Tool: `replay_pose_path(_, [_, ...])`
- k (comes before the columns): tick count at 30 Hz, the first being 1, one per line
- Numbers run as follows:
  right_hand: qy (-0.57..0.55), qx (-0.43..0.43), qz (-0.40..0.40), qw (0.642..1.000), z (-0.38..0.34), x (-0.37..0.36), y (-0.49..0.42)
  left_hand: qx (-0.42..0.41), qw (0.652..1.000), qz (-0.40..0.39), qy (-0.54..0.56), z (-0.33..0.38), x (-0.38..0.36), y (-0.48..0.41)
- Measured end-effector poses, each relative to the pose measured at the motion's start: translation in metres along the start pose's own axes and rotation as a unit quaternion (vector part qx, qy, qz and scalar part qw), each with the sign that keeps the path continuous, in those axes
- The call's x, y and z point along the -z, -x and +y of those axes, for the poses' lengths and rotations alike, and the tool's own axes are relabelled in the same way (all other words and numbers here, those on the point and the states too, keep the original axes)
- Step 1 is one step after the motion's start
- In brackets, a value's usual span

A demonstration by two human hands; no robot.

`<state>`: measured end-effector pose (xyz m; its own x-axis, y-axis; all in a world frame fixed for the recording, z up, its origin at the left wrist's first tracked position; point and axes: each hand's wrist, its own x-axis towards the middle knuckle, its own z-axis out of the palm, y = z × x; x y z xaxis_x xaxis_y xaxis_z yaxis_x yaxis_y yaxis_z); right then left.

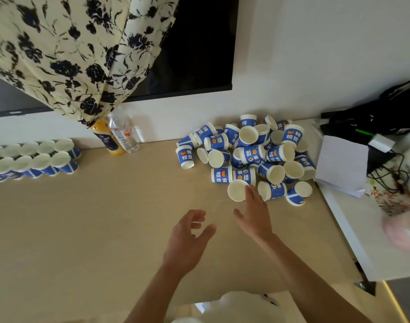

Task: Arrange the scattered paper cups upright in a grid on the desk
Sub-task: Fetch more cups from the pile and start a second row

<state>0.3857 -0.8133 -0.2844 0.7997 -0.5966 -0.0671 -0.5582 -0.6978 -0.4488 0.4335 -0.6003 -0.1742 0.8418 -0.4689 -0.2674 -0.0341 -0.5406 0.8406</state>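
A heap of blue-and-white paper cups (253, 152) lies tumbled at the back right of the wooden desk (94, 217), most on their sides. Two rows of upright cups (36, 157) stand at the far left. My right hand (255, 213) reaches forward with straight fingers, its fingertips touching the rim of the nearest cup (237, 190), which shows its white inside. My left hand (187, 238) hovers over the bare desk just left of it, fingers loosely curled, holding nothing.
An orange juice bottle (108, 141) and a clear water bottle (123, 132) stand at the back by a floral curtain (71, 54). A dark screen (194, 43) hangs on the wall. Right of the heap are a white paper stack (341, 162), cables and a black bag (374, 115).
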Motion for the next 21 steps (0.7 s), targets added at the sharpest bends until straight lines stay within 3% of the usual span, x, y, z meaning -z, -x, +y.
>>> replay_pose_path(5, [-0.143,-0.003,0.036,0.989,0.011,0.012,0.009,0.009,0.999,0.003,-0.036,-0.014,-0.005,-0.003])
replay_pose_path(9, [-0.185,-0.043,0.062,0.98,0.039,0.006,0.014,0.015,0.999,-0.012,-0.046,-0.022,-0.013,-0.002])
replay_pose_path(15, [-0.238,-0.032,0.076,0.968,0.057,-0.001,0.031,0.021,0.997,-0.042,-0.061,-0.031,-0.028,-0.004])
replay_pose_path(18, [-0.317,-0.046,0.027,0.947,0.044,0.011,0.045,0.012,0.996,-0.057,-0.07,-0.032,-0.036,-0.004])
replay_pose_path(21, [-0.37,0.016,-0.065,0.926,0.023,0.026,0.062,-0.036,0.992,-0.07,-0.095,-0.03,-0.044,-0.004])
